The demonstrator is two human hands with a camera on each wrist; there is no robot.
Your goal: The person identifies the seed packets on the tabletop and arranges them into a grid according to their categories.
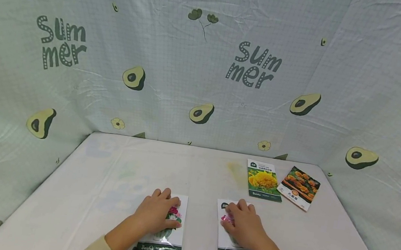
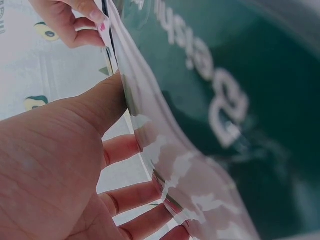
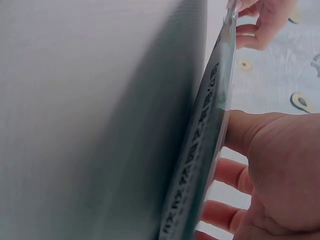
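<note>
My left hand [image 1: 152,216] rests on a seed packet [image 1: 173,239] with a flower picture and a dark green strip along its bottom edge. Thumb and fingers are spread over its upper part and hide much of the picture. To the right, a second seed packet [image 1: 224,240] of like design, with pink flowers, lies under my right hand [image 1: 245,227]. In the left wrist view the fingertips touch the glossy packet front [image 2: 185,170]. The right wrist view shows the other packet [image 3: 212,125] nearly edge-on, with thumb and fingers against its face.
Farther back on the right of the white table [image 1: 110,172] lie a yellow-flower seed packet [image 1: 263,179] and an orange-flower seed packet [image 1: 299,188], close side by side. A pale curtain [image 1: 172,53] printed with avocados and lettering stands behind the table and along its sides.
</note>
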